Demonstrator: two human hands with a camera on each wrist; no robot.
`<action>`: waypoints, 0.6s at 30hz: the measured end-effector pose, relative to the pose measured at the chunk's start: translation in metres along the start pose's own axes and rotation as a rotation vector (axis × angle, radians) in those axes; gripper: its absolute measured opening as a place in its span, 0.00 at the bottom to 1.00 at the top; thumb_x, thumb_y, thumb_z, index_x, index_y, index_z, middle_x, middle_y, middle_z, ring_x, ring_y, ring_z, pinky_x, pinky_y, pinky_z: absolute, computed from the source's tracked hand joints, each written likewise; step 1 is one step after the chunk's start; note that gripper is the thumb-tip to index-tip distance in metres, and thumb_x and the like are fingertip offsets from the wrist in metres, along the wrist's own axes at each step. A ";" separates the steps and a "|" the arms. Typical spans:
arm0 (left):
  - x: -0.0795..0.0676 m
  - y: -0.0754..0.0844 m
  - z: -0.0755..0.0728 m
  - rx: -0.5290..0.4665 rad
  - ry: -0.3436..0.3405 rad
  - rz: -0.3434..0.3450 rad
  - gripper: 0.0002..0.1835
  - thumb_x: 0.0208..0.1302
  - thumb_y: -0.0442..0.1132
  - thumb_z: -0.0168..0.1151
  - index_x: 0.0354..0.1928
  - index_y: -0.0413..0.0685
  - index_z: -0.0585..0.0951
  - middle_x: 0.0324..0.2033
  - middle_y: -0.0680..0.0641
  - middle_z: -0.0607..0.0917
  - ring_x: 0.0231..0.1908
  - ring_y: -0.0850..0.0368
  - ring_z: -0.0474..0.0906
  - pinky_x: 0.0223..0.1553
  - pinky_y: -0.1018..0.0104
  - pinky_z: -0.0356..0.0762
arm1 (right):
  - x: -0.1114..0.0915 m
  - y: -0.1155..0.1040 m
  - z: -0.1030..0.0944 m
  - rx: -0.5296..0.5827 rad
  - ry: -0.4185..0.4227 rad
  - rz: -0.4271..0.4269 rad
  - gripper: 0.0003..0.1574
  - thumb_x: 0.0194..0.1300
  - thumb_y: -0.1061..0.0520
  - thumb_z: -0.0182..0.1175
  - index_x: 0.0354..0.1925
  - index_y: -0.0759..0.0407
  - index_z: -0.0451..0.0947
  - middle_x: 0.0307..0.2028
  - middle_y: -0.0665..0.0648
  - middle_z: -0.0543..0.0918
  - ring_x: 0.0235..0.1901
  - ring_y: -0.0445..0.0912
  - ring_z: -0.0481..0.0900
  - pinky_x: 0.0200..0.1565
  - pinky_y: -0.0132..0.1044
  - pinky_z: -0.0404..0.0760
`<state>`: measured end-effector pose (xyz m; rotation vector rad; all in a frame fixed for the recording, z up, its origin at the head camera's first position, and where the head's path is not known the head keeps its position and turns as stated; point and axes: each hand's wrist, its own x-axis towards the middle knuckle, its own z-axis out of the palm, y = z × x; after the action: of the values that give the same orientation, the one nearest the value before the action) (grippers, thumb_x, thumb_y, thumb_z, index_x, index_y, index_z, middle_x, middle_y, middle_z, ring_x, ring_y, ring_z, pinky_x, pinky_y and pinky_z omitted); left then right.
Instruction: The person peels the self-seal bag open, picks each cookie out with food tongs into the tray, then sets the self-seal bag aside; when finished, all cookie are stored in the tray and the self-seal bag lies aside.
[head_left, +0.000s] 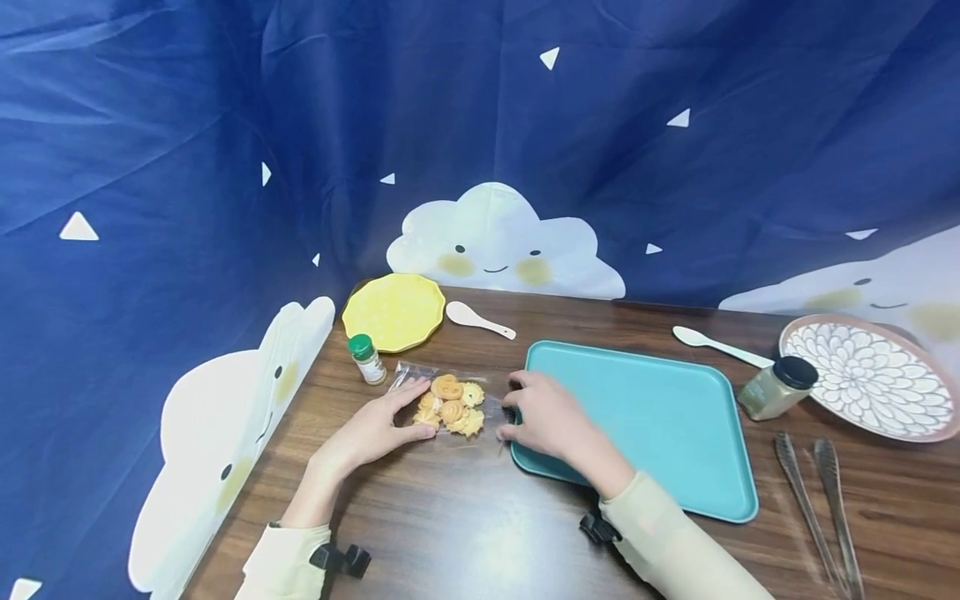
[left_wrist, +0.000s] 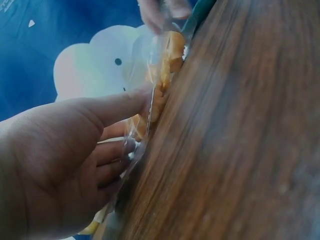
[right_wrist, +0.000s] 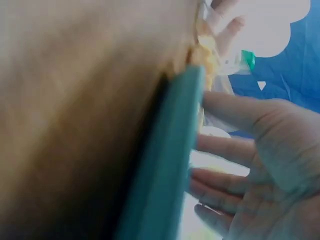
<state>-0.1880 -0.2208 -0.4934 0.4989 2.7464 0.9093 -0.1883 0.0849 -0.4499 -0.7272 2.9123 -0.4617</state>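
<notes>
Head view: the left hand (head_left: 375,431), fingers spread, touches a clear plastic bag of golden biscuits (head_left: 452,410), probably steadying it on the brown wooden table (head_left: 412,508); the right hand (head_left: 553,417), unclenched, overhangs the rectangular turquoise tray (head_left: 660,417) alongside.

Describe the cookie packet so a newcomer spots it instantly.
On the brown wooden table, find the turquoise rectangular tray. Beside its left edge in the head view lies a clear plastic packet of golden cookies. Cookies showing through its wrap set it apart from the small green-capped shaker nearby.
</notes>
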 end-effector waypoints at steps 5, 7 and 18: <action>0.001 0.003 -0.001 0.006 0.035 0.023 0.46 0.58 0.66 0.69 0.76 0.62 0.65 0.77 0.55 0.66 0.79 0.54 0.58 0.79 0.48 0.59 | -0.002 -0.008 0.004 -0.009 -0.047 0.126 0.34 0.52 0.39 0.75 0.54 0.53 0.86 0.75 0.61 0.68 0.76 0.60 0.63 0.79 0.54 0.59; 0.001 0.005 -0.002 0.015 0.056 0.042 0.45 0.58 0.66 0.69 0.75 0.62 0.66 0.76 0.55 0.67 0.78 0.54 0.60 0.79 0.49 0.60 | -0.002 -0.009 0.004 -0.011 -0.045 0.151 0.37 0.49 0.38 0.76 0.55 0.53 0.86 0.75 0.61 0.67 0.76 0.60 0.63 0.79 0.54 0.60; 0.018 0.017 -0.014 0.126 0.092 0.191 0.36 0.62 0.64 0.67 0.70 0.61 0.74 0.72 0.51 0.74 0.74 0.53 0.68 0.74 0.48 0.69 | -0.010 -0.012 0.012 0.013 -0.032 0.185 0.43 0.46 0.36 0.77 0.58 0.52 0.83 0.75 0.62 0.67 0.75 0.62 0.64 0.77 0.56 0.63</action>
<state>-0.2041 -0.2087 -0.4736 0.7716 2.8909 0.8226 -0.1723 0.0758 -0.4573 -0.4531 2.9075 -0.4439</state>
